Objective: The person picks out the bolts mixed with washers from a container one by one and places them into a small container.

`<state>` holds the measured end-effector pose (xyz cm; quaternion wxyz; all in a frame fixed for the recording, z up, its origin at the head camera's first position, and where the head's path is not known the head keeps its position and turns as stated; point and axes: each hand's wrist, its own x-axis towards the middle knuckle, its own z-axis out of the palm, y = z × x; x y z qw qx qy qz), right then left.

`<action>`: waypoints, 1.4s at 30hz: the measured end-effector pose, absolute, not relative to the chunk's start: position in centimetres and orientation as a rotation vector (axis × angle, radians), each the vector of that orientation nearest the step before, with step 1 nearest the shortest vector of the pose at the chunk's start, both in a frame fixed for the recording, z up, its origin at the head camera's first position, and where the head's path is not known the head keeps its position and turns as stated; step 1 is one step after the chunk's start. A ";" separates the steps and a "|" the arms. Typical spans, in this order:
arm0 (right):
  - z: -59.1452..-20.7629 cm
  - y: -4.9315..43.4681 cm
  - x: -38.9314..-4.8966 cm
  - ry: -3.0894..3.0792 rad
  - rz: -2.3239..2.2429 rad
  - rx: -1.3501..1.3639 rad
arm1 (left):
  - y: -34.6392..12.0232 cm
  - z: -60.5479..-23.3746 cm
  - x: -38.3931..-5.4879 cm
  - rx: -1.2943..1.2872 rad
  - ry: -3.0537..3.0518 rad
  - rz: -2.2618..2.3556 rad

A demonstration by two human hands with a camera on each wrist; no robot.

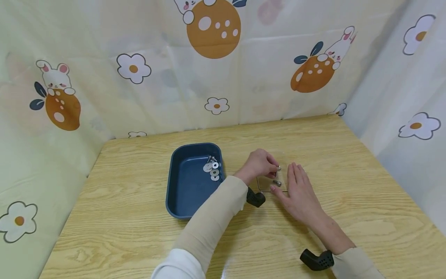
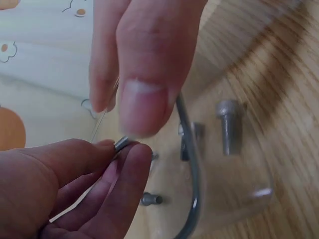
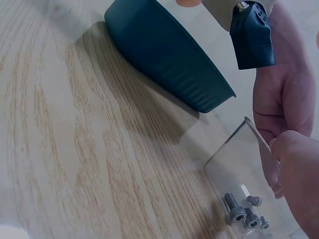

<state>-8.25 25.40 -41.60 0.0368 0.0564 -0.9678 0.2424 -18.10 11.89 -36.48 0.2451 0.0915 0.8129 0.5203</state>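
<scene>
My left hand (image 1: 258,166) is over a clear plastic box (image 1: 261,191), pinching a small metal screw (image 2: 121,144) between thumb and fingertips. Several socket-head screws (image 3: 235,209) of different sizes lie on the bottom of this box. Along the box's right side lie the fairly straight fingers of my right hand (image 1: 302,195). Its thumb (image 2: 144,107) is over the near rim, so the corner is held between thumb and fingers. In the right wrist view the right thumb (image 3: 299,174) hides part of the box.
A dark blue tray (image 1: 181,186) stands left of the box, with several flat washers (image 1: 215,172) and a few small screws (image 1: 211,159) along its right side. Black wrist-worn pieces (image 1: 318,260) sit at both wrists. A patterned curtain (image 1: 167,97) hangs behind the wooden table (image 1: 122,193).
</scene>
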 end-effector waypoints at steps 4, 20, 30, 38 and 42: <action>-41.6 25.4 -8.3 -2.971 0.727 0.181 | 12.1 -36.5 -17.9 0.251 2.235 1.396; -41.1 25.3 -8.4 -2.981 0.714 0.174 | 10.8 -36.1 -18.5 0.216 2.106 1.531; -40.0 24.1 -8.9 -2.935 0.718 0.246 | 8.8 -35.4 -19.8 0.157 2.032 1.626; -38.9 22.4 -9.0 -2.963 0.735 0.293 | 6.1 -34.8 -20.8 0.145 2.004 1.670; -38.7 21.4 -9.2 -2.958 0.749 0.310 | 4.7 -34.7 -21.1 0.146 2.001 1.697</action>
